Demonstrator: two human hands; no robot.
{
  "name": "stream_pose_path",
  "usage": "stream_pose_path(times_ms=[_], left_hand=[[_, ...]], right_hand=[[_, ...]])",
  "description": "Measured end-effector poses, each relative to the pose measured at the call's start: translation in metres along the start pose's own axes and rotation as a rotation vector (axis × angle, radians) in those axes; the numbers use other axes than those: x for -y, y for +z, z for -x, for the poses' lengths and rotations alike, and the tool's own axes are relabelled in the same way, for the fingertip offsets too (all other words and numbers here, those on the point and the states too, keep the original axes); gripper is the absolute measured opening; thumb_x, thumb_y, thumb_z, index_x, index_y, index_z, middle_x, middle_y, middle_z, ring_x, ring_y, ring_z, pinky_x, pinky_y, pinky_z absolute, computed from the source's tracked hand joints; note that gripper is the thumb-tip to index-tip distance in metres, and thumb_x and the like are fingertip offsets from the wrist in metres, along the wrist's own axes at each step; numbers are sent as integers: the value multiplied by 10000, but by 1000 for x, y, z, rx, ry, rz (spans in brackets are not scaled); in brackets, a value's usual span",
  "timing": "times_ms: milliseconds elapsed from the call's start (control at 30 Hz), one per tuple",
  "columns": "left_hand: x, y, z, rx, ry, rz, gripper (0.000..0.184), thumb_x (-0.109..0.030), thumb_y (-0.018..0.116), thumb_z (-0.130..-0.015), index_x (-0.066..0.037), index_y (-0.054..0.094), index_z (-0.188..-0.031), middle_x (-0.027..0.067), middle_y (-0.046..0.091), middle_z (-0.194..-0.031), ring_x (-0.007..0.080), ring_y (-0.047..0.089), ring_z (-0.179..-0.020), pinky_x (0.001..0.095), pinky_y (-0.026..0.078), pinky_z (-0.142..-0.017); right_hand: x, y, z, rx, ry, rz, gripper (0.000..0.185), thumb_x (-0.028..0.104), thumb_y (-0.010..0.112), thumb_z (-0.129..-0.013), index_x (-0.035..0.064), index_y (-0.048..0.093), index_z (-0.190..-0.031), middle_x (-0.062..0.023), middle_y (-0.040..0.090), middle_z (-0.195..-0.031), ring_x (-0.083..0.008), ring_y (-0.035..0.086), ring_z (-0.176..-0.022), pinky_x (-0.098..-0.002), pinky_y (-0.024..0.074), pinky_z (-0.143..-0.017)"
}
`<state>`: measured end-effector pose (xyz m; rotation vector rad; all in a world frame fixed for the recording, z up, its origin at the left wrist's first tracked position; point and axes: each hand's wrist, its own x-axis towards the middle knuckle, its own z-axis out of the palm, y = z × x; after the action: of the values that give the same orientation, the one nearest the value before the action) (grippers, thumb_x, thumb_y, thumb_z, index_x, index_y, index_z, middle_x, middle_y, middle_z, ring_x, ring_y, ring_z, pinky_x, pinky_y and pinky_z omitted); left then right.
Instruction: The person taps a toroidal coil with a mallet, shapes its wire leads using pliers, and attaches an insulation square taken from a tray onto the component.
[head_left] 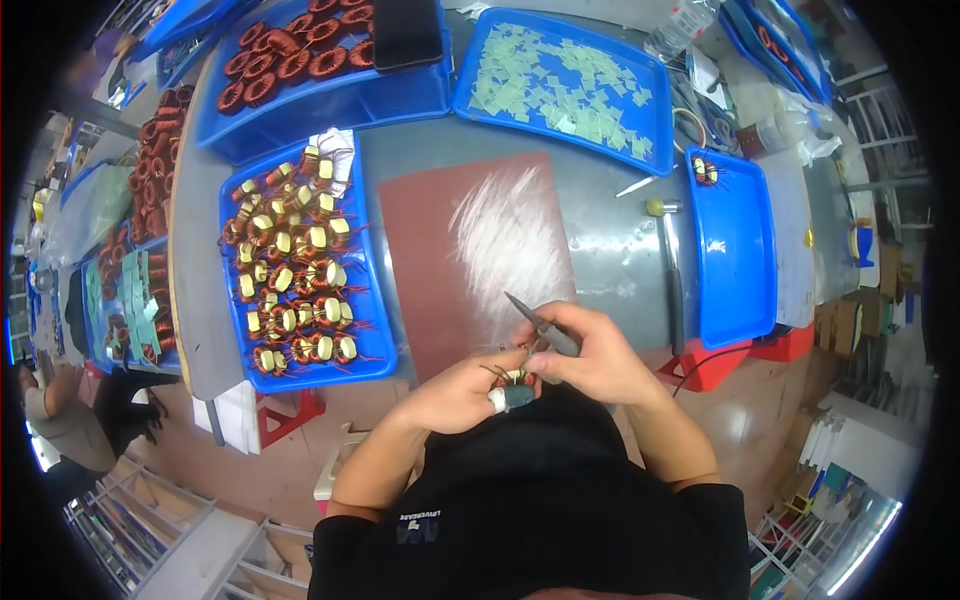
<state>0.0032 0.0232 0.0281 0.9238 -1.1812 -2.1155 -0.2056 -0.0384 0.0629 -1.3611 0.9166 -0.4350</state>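
My left hand [458, 393] is closed around a small copper-wound toroid coil [515, 376] with a pale yellow band, close to my body at the table's front edge. One left finger wears a dark green cover and white tape. My right hand [602, 362] grips dark pointed tweezers [541, 323], tip toward the far left, and its fingertips meet the coil. Fingers hide much of the coil. Beyond my hands lies a reddish-brown sheet [415, 240] with white scuff marks.
Banded coils fill the blue tray [378, 340] at left. Bare coils [293, 66] fill a blue bin behind it, with a black phone-like slab [408, 35]. Green squares [600, 90] cover a back tray. At right are a hammer [672, 260] and a blue tray [738, 250] with one coil.
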Motion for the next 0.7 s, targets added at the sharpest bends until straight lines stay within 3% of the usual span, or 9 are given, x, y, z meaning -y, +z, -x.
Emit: stream_pose_path(times_ms=[233,333,400,433,500,567,700], left_hand=[[10,-3,-2,79,-32,26,140,-61,645,-955,-40,664,-1091,2,633,-1027,105,555,-1008,286,435,-900],[14,-6,-1,79,41,-72,196,-68,605,-978,-18,633,-1165,50,649,-1029,146,604,-954,319,478,-887],[7,-7,1,48,-177,211,222,-39,636,-956,-2,632,-1176,44,656,-1040,125,618,-921,301,496,-866],[7,-7,1,48,-173,207,222,-39,636,-956,-2,632,-1176,44,656,-1040,125,618,-921,301,496,-866],[11,-6,2,-12,-25,363,253,-15,670,-929,9,633,-1178,48,668,-1061,116,637,-925,285,513,-846],[25,-7,4,-18,17,333,264,-8,678,-921,10,632,-1180,55,673,-1073,125,642,-950,287,516,-856],[22,-14,8,82,21,363,303,-19,665,-931,27,599,-1223,92,683,-1075,193,666,-1023,330,530,-919]], right_hand=[[-10,8,-1,-14,74,-65,263,136,741,-893,-22,640,-1078,-60,665,-935,-121,606,-910,-310,498,-864],[-11,10,2,-35,30,-63,262,141,737,-900,-19,630,-1077,-48,660,-920,-127,611,-902,-309,502,-851],[-2,12,8,-51,192,-206,284,141,743,-893,-20,619,-1091,-62,669,-929,-140,630,-900,-312,511,-824],[-4,14,8,-52,187,-204,284,141,743,-893,-20,619,-1091,-62,669,-929,-140,630,-900,-312,511,-824],[-12,18,8,-175,-85,77,295,140,751,-879,-11,616,-1094,-86,674,-935,-177,655,-891,-323,517,-799],[-9,19,8,-157,-179,222,288,128,749,-872,-2,619,-1093,-109,673,-942,-209,670,-890,-323,518,-784],[-9,17,10,-95,-107,197,270,105,733,-874,1,620,-1095,-111,675,-949,-219,674,-897,-327,517,-800]])
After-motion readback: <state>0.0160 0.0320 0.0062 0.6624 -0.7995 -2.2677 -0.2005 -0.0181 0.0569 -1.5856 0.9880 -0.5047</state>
